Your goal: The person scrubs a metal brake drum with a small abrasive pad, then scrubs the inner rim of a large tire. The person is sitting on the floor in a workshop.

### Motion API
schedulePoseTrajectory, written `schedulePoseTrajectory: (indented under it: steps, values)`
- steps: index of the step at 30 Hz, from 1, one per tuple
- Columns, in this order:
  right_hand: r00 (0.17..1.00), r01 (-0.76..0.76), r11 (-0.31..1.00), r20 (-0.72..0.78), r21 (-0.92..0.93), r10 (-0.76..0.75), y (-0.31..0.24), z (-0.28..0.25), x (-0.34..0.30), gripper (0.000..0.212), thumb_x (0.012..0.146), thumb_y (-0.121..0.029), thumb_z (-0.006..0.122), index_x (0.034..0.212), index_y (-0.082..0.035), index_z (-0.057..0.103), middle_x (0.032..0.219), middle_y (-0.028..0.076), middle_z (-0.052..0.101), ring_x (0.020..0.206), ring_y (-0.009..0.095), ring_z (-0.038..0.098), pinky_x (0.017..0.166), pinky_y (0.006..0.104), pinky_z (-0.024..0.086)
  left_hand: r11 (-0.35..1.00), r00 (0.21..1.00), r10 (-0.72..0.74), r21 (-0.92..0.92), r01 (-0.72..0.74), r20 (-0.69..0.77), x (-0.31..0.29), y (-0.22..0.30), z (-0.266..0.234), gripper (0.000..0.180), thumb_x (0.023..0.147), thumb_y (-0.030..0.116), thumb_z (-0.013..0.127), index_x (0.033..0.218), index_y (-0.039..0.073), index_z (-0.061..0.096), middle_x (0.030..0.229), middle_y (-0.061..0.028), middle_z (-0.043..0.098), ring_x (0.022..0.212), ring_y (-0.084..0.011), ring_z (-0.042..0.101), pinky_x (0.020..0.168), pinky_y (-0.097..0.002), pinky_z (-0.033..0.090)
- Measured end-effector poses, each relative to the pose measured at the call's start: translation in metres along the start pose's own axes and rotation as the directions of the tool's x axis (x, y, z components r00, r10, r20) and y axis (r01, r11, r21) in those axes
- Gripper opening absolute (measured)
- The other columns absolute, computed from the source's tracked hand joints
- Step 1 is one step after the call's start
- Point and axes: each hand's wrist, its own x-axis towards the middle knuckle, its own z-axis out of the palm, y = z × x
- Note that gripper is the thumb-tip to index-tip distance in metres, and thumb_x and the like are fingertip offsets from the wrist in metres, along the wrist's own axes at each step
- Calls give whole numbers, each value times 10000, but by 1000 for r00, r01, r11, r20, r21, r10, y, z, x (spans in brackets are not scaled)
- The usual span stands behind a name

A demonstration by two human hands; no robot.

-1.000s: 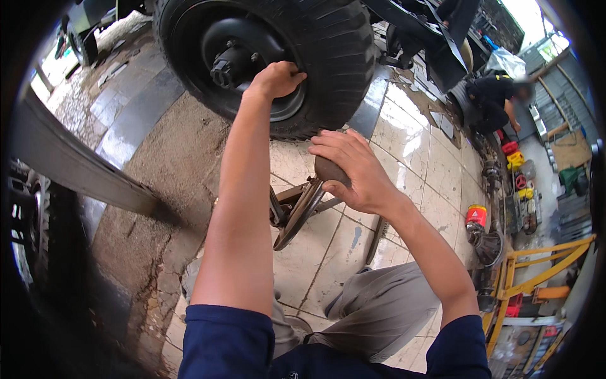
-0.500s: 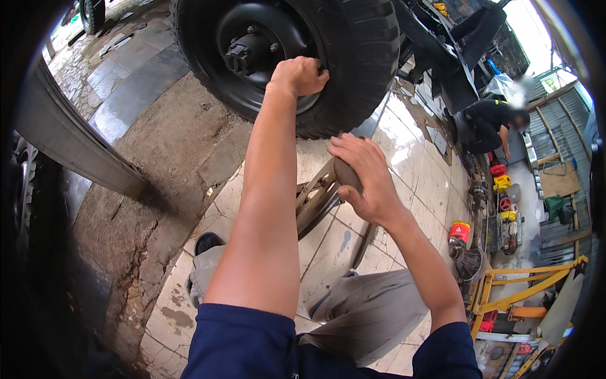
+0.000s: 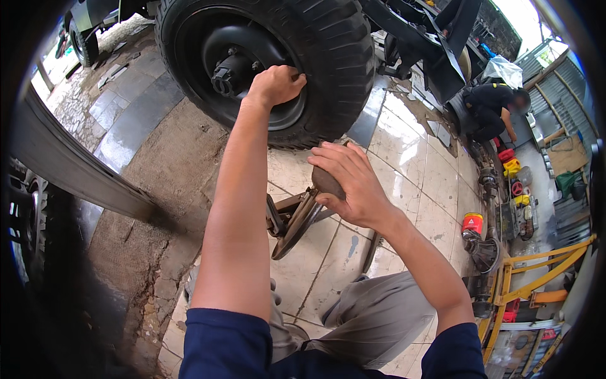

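A large black wheel with a chunky-treaded tyre stands upright ahead of me. My left hand is closed at the right inner edge of its rim, fingers curled in, beside the protruding hub. Below and right of it, my right hand lies over a brown rounded end piece, fingers wrapped across its top and thumb along its near side. That piece tops a worn brown metal frame, whose bars slant down to the left near the tiled floor. My palm hides part of the rounded piece.
A post rises at left between rough concrete and pale tiles. Black chassis parts are behind the tyre. At right, a co-worker crouches near a red can, an axle assembly and a yellow metal frame.
The wheel, both my hands and the brown frame have shifted left in the view, while the post and red can sit farther right. Both hands keep their contact.
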Motion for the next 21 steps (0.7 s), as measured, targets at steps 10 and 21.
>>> schedulePoseTrajectory:
  steps: [10, 21]
  values:
    - [1000, 11, 1000, -9, -5, -11, 1, 3, 1, 646, 988, -631, 541, 1415, -146, 559, 1429, 87, 554, 1413, 289, 459, 1219, 539, 275, 1000, 1000, -23, -20, 23, -1, 6, -4, 2, 299, 942, 318, 634, 1092, 101, 775, 1021, -215, 737, 998, -423, 700, 884, -482, 567]
    - [999, -6, 1000, 41, -23, 7, -7, -4, 1, 682, 981, -656, 531, 1423, -137, 551, 1456, 89, 542, 1426, 298, 450, 1225, 550, 273, 988, 1000, -14, -156, 12, -14, 11, -15, 4, 315, 939, 353, 671, 1102, 108, 784, 1028, -166, 767, 1021, -364, 728, 914, -436, 568]
